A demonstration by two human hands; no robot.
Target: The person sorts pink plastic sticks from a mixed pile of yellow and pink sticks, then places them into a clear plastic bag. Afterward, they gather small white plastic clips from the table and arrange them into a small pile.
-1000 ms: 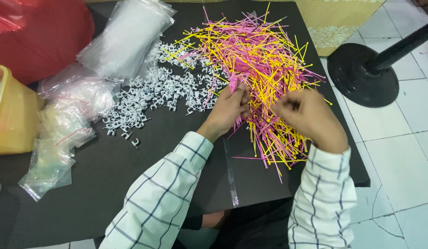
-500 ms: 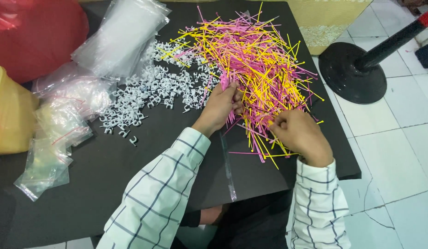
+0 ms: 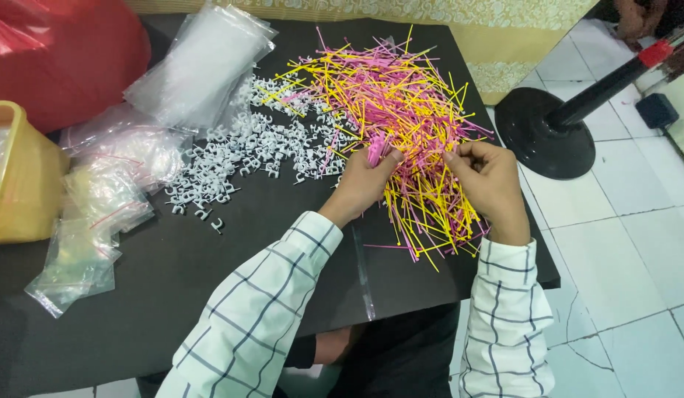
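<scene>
Two bare hands, the left hand [image 3: 360, 184] and right hand [image 3: 489, 180], emerge from long white shirt sleeves [image 3: 253, 317] crossed by a dark windowpane check, cuffs at the wrists, filling the lower centre of the frame; no rings or watch visible.

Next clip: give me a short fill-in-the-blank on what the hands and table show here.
1. The left hand pinches a small bunch of ____ sticks.
2. The big pile of thin sticks mixes pink with ____.
3. Left of that pile lies a scatter of small ____ plastic clips.
4. The right hand hovers over the pile's ____ edge.

Missing words: pink; yellow; white; right
</scene>
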